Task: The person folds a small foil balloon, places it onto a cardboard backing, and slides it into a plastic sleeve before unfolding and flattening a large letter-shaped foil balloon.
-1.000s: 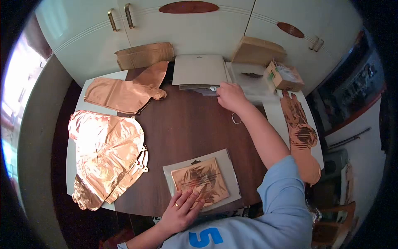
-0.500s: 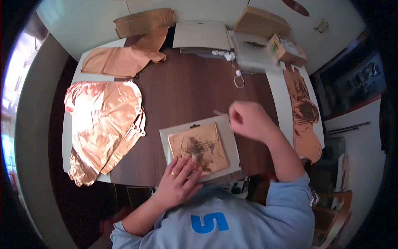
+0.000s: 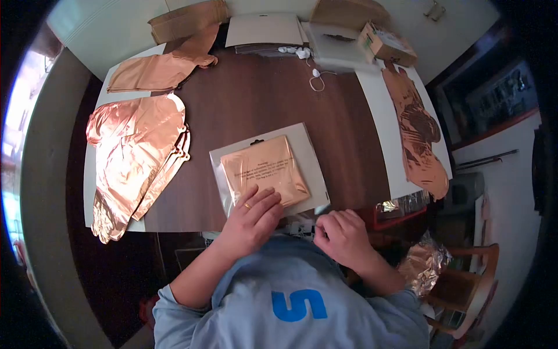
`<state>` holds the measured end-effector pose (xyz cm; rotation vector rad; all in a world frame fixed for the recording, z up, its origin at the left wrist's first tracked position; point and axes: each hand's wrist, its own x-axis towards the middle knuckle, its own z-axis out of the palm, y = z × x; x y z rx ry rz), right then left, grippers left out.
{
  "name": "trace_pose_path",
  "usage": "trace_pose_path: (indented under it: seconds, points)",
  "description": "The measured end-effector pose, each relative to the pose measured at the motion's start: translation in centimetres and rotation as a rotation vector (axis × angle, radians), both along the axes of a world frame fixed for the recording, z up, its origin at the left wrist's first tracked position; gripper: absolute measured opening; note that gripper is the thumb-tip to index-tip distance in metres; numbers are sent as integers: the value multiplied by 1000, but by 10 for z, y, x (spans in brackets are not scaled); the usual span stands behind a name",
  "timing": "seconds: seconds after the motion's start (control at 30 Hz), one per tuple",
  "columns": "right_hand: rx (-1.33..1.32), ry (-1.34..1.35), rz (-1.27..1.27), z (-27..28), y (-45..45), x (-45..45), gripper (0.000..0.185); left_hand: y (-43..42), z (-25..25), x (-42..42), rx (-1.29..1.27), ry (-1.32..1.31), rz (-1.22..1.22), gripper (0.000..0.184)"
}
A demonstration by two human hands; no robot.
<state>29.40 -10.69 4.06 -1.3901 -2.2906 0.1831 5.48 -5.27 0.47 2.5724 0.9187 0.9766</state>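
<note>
A clear plastic packet point(image 3: 317, 168) with a pale card backing lies tilted on the table near its front edge. Inside is a folded copper-coloured foil balloon point(image 3: 264, 168), with dark warning print showing on the packet. My left hand point(image 3: 256, 218) rests on the packet's lower part, fingers stretched out flat. At the packet's lower right corner, by the table edge, my right hand point(image 3: 347, 237) is closed with its fingers curled in. A small pale sliver shows beside its fingertips; what the hand holds is hidden.
Flat copper foil balloons point(image 3: 139, 151) lie at the left, with another foil piece point(image 3: 189, 58) behind them. More foil point(image 3: 415, 131) lies at the right. White cards point(image 3: 264, 32), a small cardboard box point(image 3: 386, 43) and a white cord point(image 3: 317, 81) are at the back. Crumpled foil point(image 3: 424, 264) sits by the chair.
My right hand has moved from the packet's upper right corner down to its lower right corner. My left hand stays on the packet. The camera view has shifted.
</note>
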Motion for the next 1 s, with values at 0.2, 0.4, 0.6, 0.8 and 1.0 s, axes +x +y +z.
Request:
trace_pose_path:
  seconds: [0.2, 0.4, 0.6, 0.8, 1.0]
  points:
    - [162, 33, -230, -9, 15, -13, 21, -1, -2, 1, 12, -19, -7, 31]
    - [-32, 82, -147, 4, 23, -7, 32, -1, -3, 0, 16, 3, 10, 32]
    - [-52, 26, 64, 6, 38, 16, 46, 0, -1, -1, 2, 32, -32, 31]
    - [-56, 81, 122, -17, 52, 26, 40, -1, -1, -6, -21, 44, -81, 31]
    - [30, 77, 123, -1, 43, 19, 31, 1, 1, -11, -39, 88, -120, 33]
